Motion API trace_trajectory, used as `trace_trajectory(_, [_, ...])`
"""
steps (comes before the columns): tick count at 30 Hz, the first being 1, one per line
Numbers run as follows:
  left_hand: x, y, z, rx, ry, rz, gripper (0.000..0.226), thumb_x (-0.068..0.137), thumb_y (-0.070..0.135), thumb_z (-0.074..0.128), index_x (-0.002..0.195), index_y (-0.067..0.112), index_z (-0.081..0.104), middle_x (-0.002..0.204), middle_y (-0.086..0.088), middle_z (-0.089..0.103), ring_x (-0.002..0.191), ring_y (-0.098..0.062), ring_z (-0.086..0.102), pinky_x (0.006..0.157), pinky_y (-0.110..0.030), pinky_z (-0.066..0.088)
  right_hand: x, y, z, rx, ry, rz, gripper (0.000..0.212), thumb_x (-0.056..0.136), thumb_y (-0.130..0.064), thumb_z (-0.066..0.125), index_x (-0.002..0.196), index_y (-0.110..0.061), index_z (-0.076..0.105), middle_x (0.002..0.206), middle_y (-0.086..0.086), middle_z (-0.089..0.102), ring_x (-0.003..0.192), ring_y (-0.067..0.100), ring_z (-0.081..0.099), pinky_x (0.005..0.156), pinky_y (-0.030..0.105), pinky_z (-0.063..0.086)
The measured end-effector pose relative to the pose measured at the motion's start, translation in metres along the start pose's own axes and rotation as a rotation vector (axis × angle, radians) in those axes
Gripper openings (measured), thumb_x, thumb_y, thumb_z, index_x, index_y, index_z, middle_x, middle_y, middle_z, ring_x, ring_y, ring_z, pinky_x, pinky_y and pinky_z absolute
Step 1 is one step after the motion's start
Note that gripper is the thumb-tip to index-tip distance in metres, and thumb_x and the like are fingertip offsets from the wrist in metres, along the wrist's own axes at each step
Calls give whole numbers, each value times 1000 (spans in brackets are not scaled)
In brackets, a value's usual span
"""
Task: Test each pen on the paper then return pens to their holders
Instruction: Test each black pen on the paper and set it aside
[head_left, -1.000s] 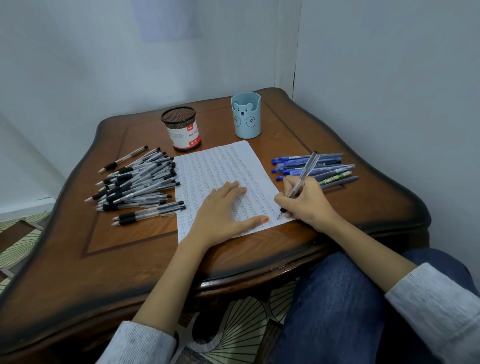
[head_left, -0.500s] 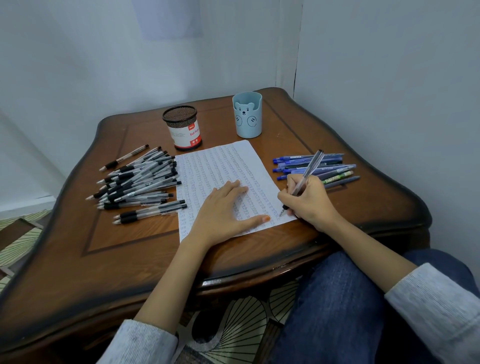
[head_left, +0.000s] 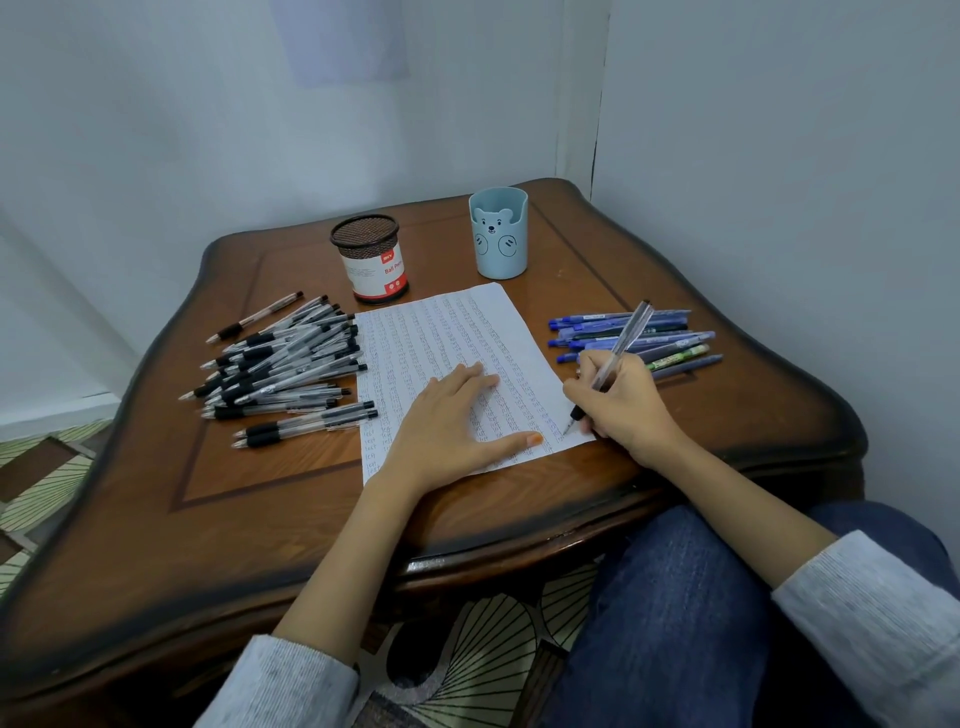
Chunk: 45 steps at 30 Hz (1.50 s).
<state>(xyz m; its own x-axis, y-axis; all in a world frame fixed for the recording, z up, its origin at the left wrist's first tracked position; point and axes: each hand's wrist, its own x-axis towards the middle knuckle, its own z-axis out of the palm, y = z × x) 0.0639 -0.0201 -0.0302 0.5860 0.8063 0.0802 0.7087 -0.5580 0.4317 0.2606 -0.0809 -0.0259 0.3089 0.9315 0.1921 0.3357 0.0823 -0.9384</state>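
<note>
At the bench's (head_left: 208, 519) left side the heap of black-grip pens (head_left: 280, 369) lies loose, and behind it the mesh holder (head_left: 370, 258) shows no pen above its rim. Mid-bench, the left hand (head_left: 452, 421) stays flat, fingers spread, pinning the paper (head_left: 441, 332). The bear cup (head_left: 498, 234) waits near the far edge. Now the right hand (head_left: 623, 405), fingers pinched round the clear pen (head_left: 631, 327): its tip has crept down toward the sheet's near right corner, on the paper. This test looks almost done. The blue pens (head_left: 675, 340) lie toward the right edge, none in a holder yet.
</note>
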Motion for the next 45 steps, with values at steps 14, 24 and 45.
trace_trajectory(14, [7,-15,-17,-548,-23,-61,32,92,33,62,123,27,59,143,9,46,134,-9,38,108,-27,26,-1,-8,-1,88,-20,1,30,102,-34,40,106,-18,66,46,2,51,43,10,47,57,16,46])
trace_trajectory(24, [-17,-43,-30,-83,66,-13,42,94,39,54,134,25,51,149,5,40,137,-14,35,115,-40,27,-2,-12,-2,220,-50,45,29,101,-32,43,113,-18,66,50,4,47,43,8,42,53,14,41])
trace_trajectory(45, [24,-65,-38,148,99,-48,58,93,59,43,141,27,44,150,7,37,137,-10,32,113,-28,20,117,-45,64,-88,-83,237,12,88,-14,67,85,-3,72,92,16,69,68,14,57,60,21,50])
